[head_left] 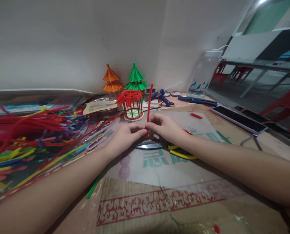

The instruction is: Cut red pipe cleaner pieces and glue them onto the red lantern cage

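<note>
basically, red stem [149, 102] stands near-vert., tip up, in r hand [163, 126].

Dim, flat light here, the wall [62, 48] grey at left, paler towards right, and a lamp [262, 1] glaring at the top-right edge! Soft shadows under the forearms [71, 178], a glint on the metal disc [148, 146]; hands [163, 126] slightly soft, the bottle [200, 76] leaning with wide-angle distortion.

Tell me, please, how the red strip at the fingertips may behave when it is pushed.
The red strip is probably light, being thin. It seems fairly stiff, standing nearly upright above the right hand, yet may bend, as similar red strips at left curve.
</note>
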`<action>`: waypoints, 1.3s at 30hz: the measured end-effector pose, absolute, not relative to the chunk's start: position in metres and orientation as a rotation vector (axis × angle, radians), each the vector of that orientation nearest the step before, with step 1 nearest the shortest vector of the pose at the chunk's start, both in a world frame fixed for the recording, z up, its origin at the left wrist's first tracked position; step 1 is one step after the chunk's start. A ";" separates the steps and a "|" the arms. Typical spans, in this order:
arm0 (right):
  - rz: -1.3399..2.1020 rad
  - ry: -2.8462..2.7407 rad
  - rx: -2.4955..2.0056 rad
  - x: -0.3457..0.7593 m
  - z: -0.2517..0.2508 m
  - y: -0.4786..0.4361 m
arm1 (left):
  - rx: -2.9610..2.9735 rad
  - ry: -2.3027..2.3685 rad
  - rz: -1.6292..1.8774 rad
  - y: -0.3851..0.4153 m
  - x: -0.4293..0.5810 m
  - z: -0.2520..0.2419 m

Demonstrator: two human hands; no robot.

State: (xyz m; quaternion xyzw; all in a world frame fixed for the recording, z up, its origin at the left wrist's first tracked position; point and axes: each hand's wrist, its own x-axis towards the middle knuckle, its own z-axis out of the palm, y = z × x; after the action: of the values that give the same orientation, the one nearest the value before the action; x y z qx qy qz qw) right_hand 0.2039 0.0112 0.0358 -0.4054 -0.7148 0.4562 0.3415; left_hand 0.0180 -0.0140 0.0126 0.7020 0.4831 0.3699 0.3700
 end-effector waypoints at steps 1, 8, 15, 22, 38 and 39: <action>1.185 -1.863 -1.048 0.204 0.035 0.012 | 1.798 1.239 0.943 -0.014 0.018 0.012; 1.202 -1.871 -0.991 0.204 0.030 0.016 | 1.747 1.200 0.937 -0.012 0.018 0.011; 1.255 -1.863 -0.971 0.203 0.030 0.016 | 1.689 1.176 0.958 -0.013 0.018 0.009; 1.232 -1.859 -0.962 0.203 0.030 0.017 | 1.716 1.190 0.951 -0.011 0.017 0.008; 1.247 -1.843 -0.993 0.202 0.033 0.014 | 1.756 1.209 0.941 -0.011 0.019 0.009; 1.253 -1.847 -0.991 0.202 0.033 0.014 | 1.761 1.218 0.942 -0.012 0.019 0.009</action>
State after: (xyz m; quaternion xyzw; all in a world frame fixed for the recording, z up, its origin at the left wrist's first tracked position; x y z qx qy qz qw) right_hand 0.2023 0.0144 0.0326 -0.3812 -0.7106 0.4820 0.3427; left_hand 0.0189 -0.0116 0.0088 0.6931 0.4793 0.3707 0.3904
